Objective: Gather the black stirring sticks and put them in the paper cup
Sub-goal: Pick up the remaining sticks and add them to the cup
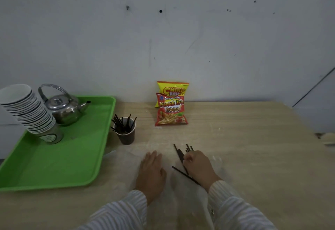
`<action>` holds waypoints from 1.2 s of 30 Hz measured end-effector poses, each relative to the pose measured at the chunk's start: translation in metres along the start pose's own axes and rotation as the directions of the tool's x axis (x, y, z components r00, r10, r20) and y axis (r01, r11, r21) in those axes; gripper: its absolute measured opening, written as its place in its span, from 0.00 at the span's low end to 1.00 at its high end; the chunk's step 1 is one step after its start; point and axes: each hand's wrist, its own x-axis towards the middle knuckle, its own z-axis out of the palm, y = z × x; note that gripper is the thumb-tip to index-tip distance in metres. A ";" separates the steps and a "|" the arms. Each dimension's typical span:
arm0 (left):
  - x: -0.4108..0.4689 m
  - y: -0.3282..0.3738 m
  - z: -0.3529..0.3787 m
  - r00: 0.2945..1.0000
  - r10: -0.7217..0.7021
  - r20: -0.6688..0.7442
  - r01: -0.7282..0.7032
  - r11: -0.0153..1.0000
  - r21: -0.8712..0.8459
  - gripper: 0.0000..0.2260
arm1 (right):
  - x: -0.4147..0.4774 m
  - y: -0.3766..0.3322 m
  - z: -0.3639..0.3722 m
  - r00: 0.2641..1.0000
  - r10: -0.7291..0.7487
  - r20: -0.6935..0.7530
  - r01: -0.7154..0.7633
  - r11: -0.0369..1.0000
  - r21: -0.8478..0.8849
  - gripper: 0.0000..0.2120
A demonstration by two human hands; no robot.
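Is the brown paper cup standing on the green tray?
No, the brown paper cup of black stirring sticks stands on the wooden table, beside the green plastic tray.

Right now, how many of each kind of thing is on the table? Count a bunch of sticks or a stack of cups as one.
Snack bags: 2
Kettle: 1
Green tray: 1
Stack of white cups: 1
Brown paper cup holding sticks: 1
Bunch of loose black sticks by the right hand: 1
Total: 7
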 end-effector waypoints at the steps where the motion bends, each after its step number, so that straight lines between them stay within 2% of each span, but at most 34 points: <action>1: -0.002 -0.001 0.003 1.000 -0.022 0.000 0.022 0.999 0.030 0.24 | -0.002 0.007 0.001 1.000 0.013 0.002 -0.013 0.996 -0.084 0.10; 4: -0.004 -0.006 0.011 1.000 -0.020 -0.022 0.022 0.995 0.099 0.25 | -0.011 0.024 0.007 0.999 0.033 0.028 -0.016 0.888 -0.460 0.13; 6: -0.004 -0.009 0.016 0.999 -0.005 -0.045 0.011 0.993 0.122 0.28 | -0.016 0.032 0.010 0.999 0.000 0.051 0.028 0.833 -0.552 0.14; 9: -0.004 -0.013 0.022 0.998 0.020 -0.055 -0.011 0.986 0.165 0.35 | -0.019 0.034 0.017 0.995 -0.091 0.042 0.098 0.822 -0.560 0.14; 13: -0.002 -0.016 0.025 0.996 0.028 -0.080 -0.011 0.979 0.205 0.29 | -0.011 0.028 0.023 0.992 -0.121 0.018 0.112 0.839 -0.533 0.13; 17: -0.001 -0.018 0.028 0.998 0.014 -0.058 0.000 0.974 0.228 0.27 | -0.003 0.023 0.024 0.992 -0.125 -0.003 0.107 0.859 -0.501 0.15; 21: -0.001 -0.018 0.028 0.997 0.018 -0.070 0.000 0.969 0.247 0.26 | 0.005 0.024 0.018 0.990 -0.036 -0.140 -0.025 0.913 -0.407 0.26; 25: 0.001 -0.018 0.029 0.997 0.026 -0.072 -0.006 0.966 0.259 0.28 | 0.014 0.020 0.023 0.997 0.032 -0.077 -0.064 0.886 -0.458 0.40; 27: 0.001 -0.019 0.029 0.998 0.019 -0.065 0.000 0.961 0.275 0.27 | 0.019 0.014 0.026 0.999 0.018 -0.034 -0.032 0.873 -0.487 0.35; 30: 0.001 -0.019 0.029 0.998 0.015 -0.057 0.002 0.956 0.294 0.24 | 0.024 0.005 0.026 1.000 -0.009 0.013 0.014 0.884 -0.466 0.16; 31: 0.001 -0.019 0.029 0.998 0.015 -0.058 0.003 0.954 0.300 0.24 | 0.025 0.002 0.026 1.000 -0.011 0.029 0.023 0.890 -0.456 0.13; 36: 0.000 -0.021 0.029 0.997 0.033 -0.072 -0.008 0.947 0.322 0.22 | 0.024 -0.005 0.029 0.996 -0.016 0.086 0.051 0.905 -0.422 0.14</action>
